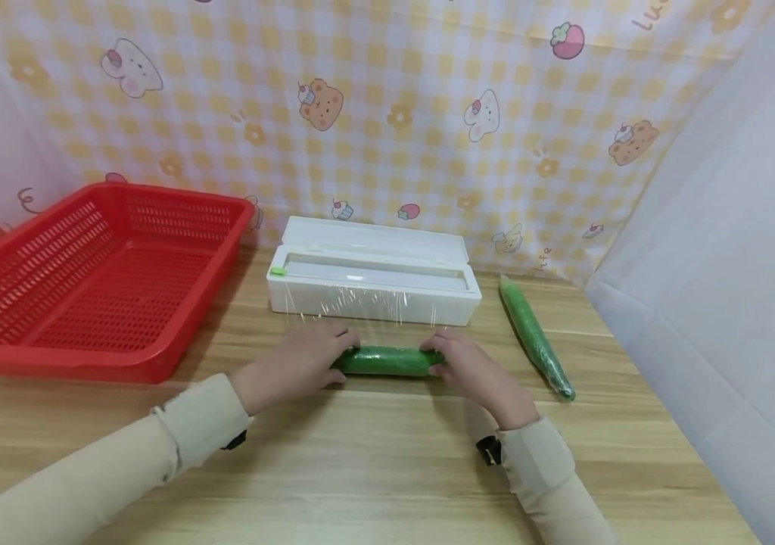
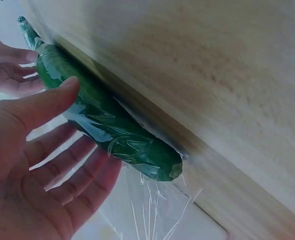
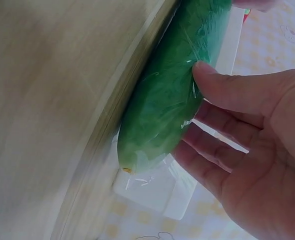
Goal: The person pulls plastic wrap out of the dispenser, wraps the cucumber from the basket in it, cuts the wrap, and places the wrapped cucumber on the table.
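Observation:
A green cucumber [image 1: 389,361] lies crosswise on the wooden table, wrapped in clear, shiny plastic film. My left hand [image 1: 300,361] holds its left end, thumb on the near side and fingers on the far side. At the other end my right hand [image 1: 474,371] grips it the same way. In the left wrist view, creased cling film [image 2: 150,207] runs from the cucumber towards the white cling film dispenser [image 1: 280,297], which stands just beyond the hands. The right wrist view shows the film gathered in wrinkles under my right thumb [image 3: 206,72].
The dispenser's long lid [image 1: 374,238] is raised, and a small green piece [image 1: 277,271] sits at its left. A second, film-covered cucumber [image 1: 530,329] lies slantwise on the right. On the left stands a red plastic basket [image 1: 179,325]. A patterned cloth [image 1: 374,151] hangs behind.

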Available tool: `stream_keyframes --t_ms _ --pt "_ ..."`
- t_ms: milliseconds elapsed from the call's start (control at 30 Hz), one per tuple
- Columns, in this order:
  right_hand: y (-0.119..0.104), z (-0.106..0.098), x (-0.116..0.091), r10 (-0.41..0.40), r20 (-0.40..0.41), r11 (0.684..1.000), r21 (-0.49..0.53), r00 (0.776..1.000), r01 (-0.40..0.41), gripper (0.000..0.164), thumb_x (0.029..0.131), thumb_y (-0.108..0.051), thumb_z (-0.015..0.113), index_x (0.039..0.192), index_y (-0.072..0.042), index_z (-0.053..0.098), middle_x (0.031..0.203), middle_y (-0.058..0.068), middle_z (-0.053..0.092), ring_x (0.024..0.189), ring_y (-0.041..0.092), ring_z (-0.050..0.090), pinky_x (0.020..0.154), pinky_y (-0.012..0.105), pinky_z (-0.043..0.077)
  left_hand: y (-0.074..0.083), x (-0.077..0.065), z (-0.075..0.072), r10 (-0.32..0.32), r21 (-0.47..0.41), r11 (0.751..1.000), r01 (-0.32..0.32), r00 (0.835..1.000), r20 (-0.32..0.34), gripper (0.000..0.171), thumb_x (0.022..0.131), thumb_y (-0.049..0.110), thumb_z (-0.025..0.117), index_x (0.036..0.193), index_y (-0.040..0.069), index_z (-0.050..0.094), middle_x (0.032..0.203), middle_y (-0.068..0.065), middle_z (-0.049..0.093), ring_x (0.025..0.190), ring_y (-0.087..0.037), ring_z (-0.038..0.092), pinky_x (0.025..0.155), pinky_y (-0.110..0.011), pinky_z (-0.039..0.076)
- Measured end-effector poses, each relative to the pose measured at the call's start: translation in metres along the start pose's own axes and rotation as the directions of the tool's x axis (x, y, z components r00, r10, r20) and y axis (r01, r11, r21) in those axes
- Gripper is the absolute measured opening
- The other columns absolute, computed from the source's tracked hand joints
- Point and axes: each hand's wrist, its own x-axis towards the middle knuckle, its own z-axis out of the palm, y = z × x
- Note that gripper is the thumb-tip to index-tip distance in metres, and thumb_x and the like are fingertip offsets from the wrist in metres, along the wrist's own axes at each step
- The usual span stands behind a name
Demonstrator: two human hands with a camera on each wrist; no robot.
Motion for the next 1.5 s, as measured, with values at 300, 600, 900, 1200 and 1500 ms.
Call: stream_keyframes --t_ms 300,600,900,1200,1500 --pt "0.0 0.002 0.001 -0.013 0.015 1.0 0.008 1.0 0.012 0.031 0.084 0.001 0.062 0.113 0.01 0.057 0.104 0.016 0.06 0.098 0.029 0.058 0.086 0.04 0.049 -0.011 0.005 0.005 -0.055 -0.045 0.997 0.056 0.998 0.038 0.042 0.075 0.019 0.077 0.112 0.008 0.061 0.107 -0.004 0.062 0.096 -0.02 0.06 0.084 -0.038 0.05" --pt "0.002 0.008 0.009 0.078 0.055 0.997 0.018 0.995 -0.079 0.043 0.082 -0.004 0.068 0.121 0.006 0.056 0.111 0.015 0.051 0.105 0.028 0.05 0.093 0.04 0.044 -0.03 0.013 0.005 -0.145 -0.239 0.955 0.174 0.98 0.133 0.034 0.078 0.022 0.075 0.106 0.008 0.06 0.094 -0.002 0.062 0.084 -0.015 0.057 0.079 -0.034 0.049" --pt "0.008 0.007 0.013 0.083 -0.003 0.996 0.013 0.997 -0.083 0.039 0.084 -0.006 0.066 0.118 0.007 0.052 0.098 0.011 0.049 0.092 0.023 0.049 0.084 0.037 0.046 -0.043 0.02 -0.002 -0.203 -0.329 0.911 0.249 0.964 0.17 0.024 0.081 0.026 0.072 0.099 0.011 0.066 0.092 0.0 0.064 0.083 -0.016 0.054 0.079 -0.032 0.048" --pt "0.011 0.008 0.021 0.099 -0.027 0.995 0.024 0.995 -0.098 0.018 0.087 -0.005 0.062 0.1 0.001 0.051 0.094 0.012 0.055 0.091 0.024 0.053 0.081 0.039 0.047 -0.052 0.025 -0.008 -0.255 -0.315 0.902 0.296 0.953 0.163 0.022 0.083 0.027 0.069 0.091 0.008 0.059 0.08 -0.002 0.059 0.074 -0.016 0.051 0.066 -0.028 0.044" --pt "0.013 0.007 0.025 0.155 -0.012 0.987 0.046 0.988 -0.155 0.031 0.08 -0.004 0.069 0.107 0.003 0.055 0.106 0.014 0.048 0.099 0.029 0.045 0.087 0.041 0.044 -0.055 0.023 -0.009 -0.235 -0.255 0.932 0.258 0.965 0.12 0.022 0.085 0.028 0.067 0.079 0.01 0.056 0.067 -0.001 0.052 0.065 -0.014 0.046 0.058 -0.025 0.038"
